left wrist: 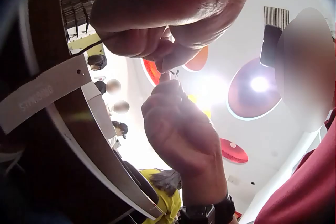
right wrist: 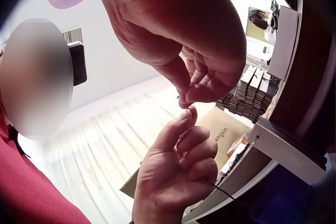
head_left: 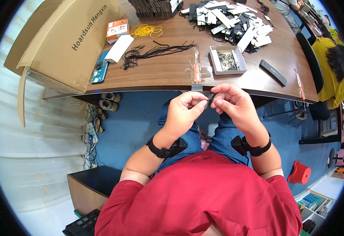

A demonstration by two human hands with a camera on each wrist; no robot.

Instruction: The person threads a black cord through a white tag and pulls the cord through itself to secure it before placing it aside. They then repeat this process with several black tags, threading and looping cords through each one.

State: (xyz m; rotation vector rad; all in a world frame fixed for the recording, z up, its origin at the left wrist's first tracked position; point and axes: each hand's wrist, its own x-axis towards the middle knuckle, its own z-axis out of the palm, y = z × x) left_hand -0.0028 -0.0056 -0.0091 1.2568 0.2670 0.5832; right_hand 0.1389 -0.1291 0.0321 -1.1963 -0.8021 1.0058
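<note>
My left hand [head_left: 186, 113] and right hand [head_left: 235, 103] meet at the fingertips just before the table's front edge. A thin black cord [right wrist: 223, 190] trails from the curled fingers of my left hand. Its thumb and forefinger pinch the cord near the right fingertips, where small dark tips [left wrist: 176, 72] poke out. My right hand pinches the same spot; the fingers largely hide what is between them. Close beyond the hands, pale tags [left wrist: 47, 92] with a punched hole and printed letters jut over the table edge.
On the table [head_left: 172, 29] stand a shallow box [head_left: 240, 65] of small black pieces, a pile of tags [head_left: 223, 19], loose black cords [head_left: 152, 53], yellow bands [head_left: 146, 30] and a phone [head_left: 100, 69]. A large carton [head_left: 69, 47] is at left. Another person [head_left: 329, 70] sits at right.
</note>
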